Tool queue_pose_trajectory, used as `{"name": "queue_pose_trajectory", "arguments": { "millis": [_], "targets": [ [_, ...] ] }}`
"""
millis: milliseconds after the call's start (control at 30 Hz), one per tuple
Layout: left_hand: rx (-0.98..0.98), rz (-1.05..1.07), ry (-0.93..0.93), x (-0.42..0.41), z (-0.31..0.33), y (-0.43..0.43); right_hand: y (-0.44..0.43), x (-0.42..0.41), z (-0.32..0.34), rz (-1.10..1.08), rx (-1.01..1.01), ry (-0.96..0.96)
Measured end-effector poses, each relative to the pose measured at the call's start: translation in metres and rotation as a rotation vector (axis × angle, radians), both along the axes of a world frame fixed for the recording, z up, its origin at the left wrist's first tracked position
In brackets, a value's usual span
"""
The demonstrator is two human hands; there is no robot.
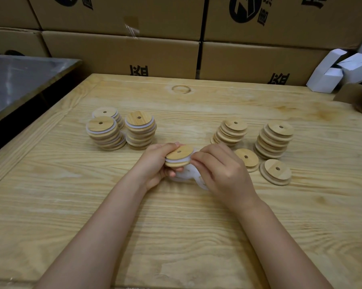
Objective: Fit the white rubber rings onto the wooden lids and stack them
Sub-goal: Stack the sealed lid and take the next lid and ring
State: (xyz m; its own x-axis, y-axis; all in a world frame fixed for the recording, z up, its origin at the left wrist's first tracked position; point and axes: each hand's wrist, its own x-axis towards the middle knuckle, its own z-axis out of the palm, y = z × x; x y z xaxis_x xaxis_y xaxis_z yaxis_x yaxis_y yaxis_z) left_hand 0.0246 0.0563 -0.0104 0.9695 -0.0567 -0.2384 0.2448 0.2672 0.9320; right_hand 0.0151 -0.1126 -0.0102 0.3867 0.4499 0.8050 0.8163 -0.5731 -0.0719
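My left hand [155, 163] grips a round wooden lid [179, 154] with a small centre hole, held just above the table. A white rubber ring [179, 160] sits around the lid's edge, and my right hand [221, 170] pinches that ring at the lid's right side. More loose white rings [188, 175] lie on the table under both hands, partly hidden. Three stacks of ringed lids [140, 130] stand at the left. Two stacks of bare lids [275, 140] stand at the right, with two single lids [277, 171] in front of them.
The wooden table [175, 226] has a raised border along its left and far edges. Cardboard boxes [123, 55] form a wall behind it. Small white cartons [330, 74] lie at the far right. A grey metal surface [19, 80] sits to the left.
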Motion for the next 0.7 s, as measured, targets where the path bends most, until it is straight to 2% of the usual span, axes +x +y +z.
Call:
{"name": "queue_pose_trajectory", "arguments": {
  "millis": [267,700],
  "targets": [
    [0.027,0.047,0.001,-0.0011,0.0016,-0.0049,0.0032,-0.0014,-0.0008,-0.067,-0.115,-0.153],
    [0.031,0.017,0.079,0.0,0.0011,-0.0022,-0.0039,0.004,-0.0025,-0.138,-0.082,-0.165]
  ]
}}
